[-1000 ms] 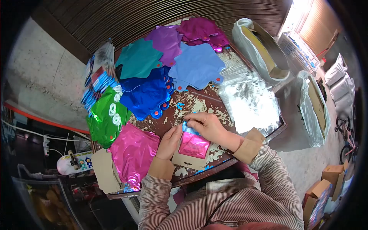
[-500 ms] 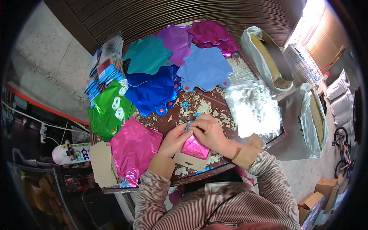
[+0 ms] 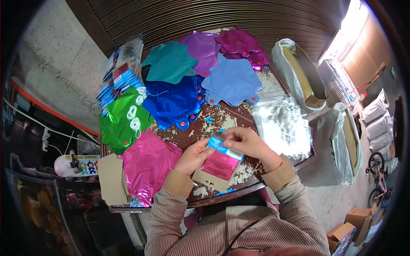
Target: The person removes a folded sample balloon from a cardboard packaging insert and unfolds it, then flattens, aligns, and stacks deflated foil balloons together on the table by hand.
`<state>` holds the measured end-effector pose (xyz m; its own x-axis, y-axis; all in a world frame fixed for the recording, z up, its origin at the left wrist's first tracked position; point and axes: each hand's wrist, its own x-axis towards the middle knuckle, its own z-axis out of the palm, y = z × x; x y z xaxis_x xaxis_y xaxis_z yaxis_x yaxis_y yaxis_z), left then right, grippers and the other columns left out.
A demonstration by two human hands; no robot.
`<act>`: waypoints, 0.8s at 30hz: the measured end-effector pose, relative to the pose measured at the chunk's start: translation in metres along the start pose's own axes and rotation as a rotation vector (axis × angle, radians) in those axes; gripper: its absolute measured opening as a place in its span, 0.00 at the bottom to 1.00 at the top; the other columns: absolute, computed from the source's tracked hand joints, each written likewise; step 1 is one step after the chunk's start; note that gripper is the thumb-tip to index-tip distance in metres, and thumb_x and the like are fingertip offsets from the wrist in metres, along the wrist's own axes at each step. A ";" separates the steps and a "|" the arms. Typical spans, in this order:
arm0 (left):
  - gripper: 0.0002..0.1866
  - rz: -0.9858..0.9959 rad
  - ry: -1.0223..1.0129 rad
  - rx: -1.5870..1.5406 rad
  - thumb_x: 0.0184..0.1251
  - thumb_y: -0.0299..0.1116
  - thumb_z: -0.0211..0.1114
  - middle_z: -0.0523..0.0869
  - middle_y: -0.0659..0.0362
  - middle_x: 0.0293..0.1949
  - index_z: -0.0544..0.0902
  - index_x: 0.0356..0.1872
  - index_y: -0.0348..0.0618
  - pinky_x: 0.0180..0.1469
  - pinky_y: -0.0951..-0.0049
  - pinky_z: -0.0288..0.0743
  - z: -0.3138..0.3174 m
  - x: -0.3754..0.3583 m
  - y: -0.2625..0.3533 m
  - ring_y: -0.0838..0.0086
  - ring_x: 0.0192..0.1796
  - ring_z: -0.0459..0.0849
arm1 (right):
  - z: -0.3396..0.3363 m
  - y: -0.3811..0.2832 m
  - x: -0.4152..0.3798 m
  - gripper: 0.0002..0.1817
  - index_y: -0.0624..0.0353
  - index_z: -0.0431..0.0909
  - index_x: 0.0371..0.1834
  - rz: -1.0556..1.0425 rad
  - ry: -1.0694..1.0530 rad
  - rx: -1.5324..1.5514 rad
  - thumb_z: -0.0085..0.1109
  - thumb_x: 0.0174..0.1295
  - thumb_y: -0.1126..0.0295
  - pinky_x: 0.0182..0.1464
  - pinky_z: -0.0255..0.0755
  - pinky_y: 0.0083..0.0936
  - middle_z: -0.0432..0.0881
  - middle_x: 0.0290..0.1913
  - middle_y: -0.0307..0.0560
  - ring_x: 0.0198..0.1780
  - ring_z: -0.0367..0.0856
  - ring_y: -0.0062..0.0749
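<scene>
Between my two hands is a small packet (image 3: 220,165) with a pink lower part and a blue printed top. My left hand (image 3: 193,157) pinches its upper left edge between thumb and fingers. At its upper right, my right hand (image 3: 245,143) has its fingers closed on the blue part. Beige card (image 3: 212,181) shows beneath the packet, near the table's front edge. A pink foil balloon (image 3: 150,164) lies flat to the left of my left hand. To the right of my right hand spreads a pile of clear plastic sleeves (image 3: 285,126).
Blue (image 3: 171,102), green (image 3: 121,117), teal (image 3: 170,63), light blue (image 3: 232,81) and purple foils lie across the worn table (image 3: 222,117). Packed packets (image 3: 121,77) are stacked back left, beige cards (image 3: 112,179) front left. Lined boxes (image 3: 294,72) stand right.
The packet's blue printed top now shows in full, where my fingers covered most of it before. My right hand has moved slightly right and down. The whole view has shifted a little.
</scene>
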<state>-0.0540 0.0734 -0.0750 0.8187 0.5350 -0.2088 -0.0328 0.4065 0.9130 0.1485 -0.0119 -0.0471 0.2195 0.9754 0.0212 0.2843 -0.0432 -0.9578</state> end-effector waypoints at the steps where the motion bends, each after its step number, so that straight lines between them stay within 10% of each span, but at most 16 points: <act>1: 0.21 -0.005 0.001 -0.013 0.69 0.20 0.54 0.82 0.56 0.51 0.71 0.63 0.34 0.53 0.82 0.73 0.001 -0.001 0.001 0.79 0.48 0.80 | -0.002 0.002 0.000 0.11 0.62 0.83 0.44 0.062 -0.075 0.060 0.65 0.58 0.73 0.33 0.70 0.14 0.81 0.33 0.39 0.32 0.76 0.19; 24: 0.11 0.148 0.165 0.147 0.66 0.24 0.61 0.85 0.59 0.39 0.81 0.49 0.35 0.45 0.84 0.75 0.004 0.000 0.002 0.81 0.39 0.81 | 0.018 -0.020 0.007 0.04 0.61 0.83 0.32 0.106 -0.105 0.056 0.61 0.61 0.73 0.28 0.65 0.11 0.79 0.25 0.33 0.25 0.70 0.13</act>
<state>-0.0516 0.0719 -0.0718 0.7061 0.6992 -0.1123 -0.0522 0.2095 0.9764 0.1276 -0.0008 -0.0329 0.1455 0.9834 -0.1081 0.2121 -0.1377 -0.9675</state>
